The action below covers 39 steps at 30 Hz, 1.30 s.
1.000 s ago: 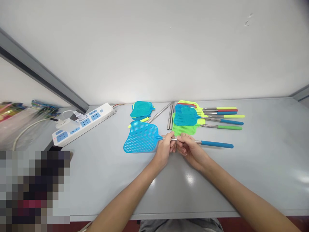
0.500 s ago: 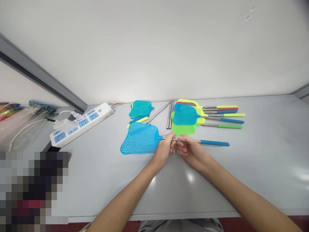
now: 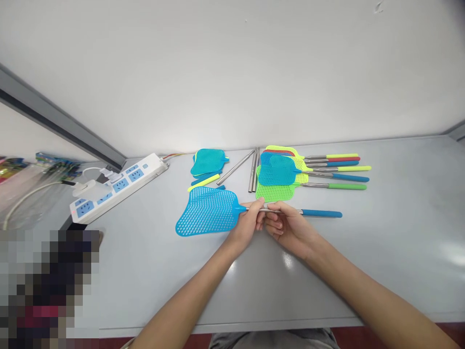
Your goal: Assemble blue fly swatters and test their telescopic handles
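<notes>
Both hands hold one blue fly swatter [image 3: 209, 212] above the table, its mesh head to the left and its blue grip to the right. My left hand [image 3: 249, 223] is closed round the metal rod close to the head. Beside it, my right hand [image 3: 288, 224] pinches the rod nearer the grip. Behind my hands lies a group of fly swatters, among them a green swatter [image 3: 274, 193] and another blue swatter [image 3: 278, 170], grips pointing right. Loose metal rods [image 3: 253, 169] rest left of that group. Further left are loose swatter heads [image 3: 208, 162] and a yellow grip [image 3: 204, 182].
A white power strip [image 3: 118, 186] with plugs and cables stands on the grey table [image 3: 399, 232] at the left. Plastic packaging [image 3: 36, 194] lies beyond it. A pale wall [image 3: 232, 72] closes off the back. The lower left is pixelated.
The held swatter's head has tilted and shifted slightly left and down. Both hands keep their hold on the rod. The whole view has shifted a little.
</notes>
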Tool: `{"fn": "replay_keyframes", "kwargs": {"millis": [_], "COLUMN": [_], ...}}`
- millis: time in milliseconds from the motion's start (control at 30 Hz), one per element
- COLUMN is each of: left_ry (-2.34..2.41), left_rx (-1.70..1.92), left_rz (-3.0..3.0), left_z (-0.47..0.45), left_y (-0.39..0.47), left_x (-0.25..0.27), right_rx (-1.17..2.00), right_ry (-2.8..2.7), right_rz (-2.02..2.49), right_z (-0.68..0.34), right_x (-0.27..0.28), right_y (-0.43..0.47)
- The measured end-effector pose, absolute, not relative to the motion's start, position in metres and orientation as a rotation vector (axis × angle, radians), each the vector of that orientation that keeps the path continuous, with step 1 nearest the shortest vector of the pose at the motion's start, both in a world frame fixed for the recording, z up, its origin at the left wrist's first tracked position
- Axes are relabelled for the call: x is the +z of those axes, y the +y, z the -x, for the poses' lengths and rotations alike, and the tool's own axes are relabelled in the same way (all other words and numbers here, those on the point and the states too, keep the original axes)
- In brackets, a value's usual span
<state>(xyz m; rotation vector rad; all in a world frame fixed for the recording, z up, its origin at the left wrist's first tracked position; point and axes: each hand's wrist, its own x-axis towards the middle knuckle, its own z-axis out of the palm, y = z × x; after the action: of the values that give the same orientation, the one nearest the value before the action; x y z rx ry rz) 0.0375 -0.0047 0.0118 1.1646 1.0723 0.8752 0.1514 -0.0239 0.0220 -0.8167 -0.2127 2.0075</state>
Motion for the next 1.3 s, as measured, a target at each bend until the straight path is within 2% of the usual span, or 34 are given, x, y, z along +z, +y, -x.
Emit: {"fn": "replay_keyframes", "kwargs": {"millis": [267, 533, 933, 1300], "left_ry": [1.068, 1.056, 1.082, 1.037], "left_rx": [0.882, 0.997, 1.011, 1.165], "left_rz": [-1.094, -0.872, -0.734, -0.703], "left_z": [-0.038, -0.043, -0.042, -0.033], "left_y": [-0.004, -0.008, -0.005, 0.007], "left_x": [0.012, 0.016, 0.023, 0.027], "right_rx": [2.001, 1.852, 1.808, 1.783], "right_ry": [-0.217, -0.454, -0.482, -0.429], "right_rz": [0.805, 0.908, 0.9, 0.915], "right_z": [-0.152, -0.149, -0.155, -0.164], "right_x": [0.023, 0.028, 0.03, 0.036], "right_y": [-0.023, -0.025, -0.02, -0.014]}}
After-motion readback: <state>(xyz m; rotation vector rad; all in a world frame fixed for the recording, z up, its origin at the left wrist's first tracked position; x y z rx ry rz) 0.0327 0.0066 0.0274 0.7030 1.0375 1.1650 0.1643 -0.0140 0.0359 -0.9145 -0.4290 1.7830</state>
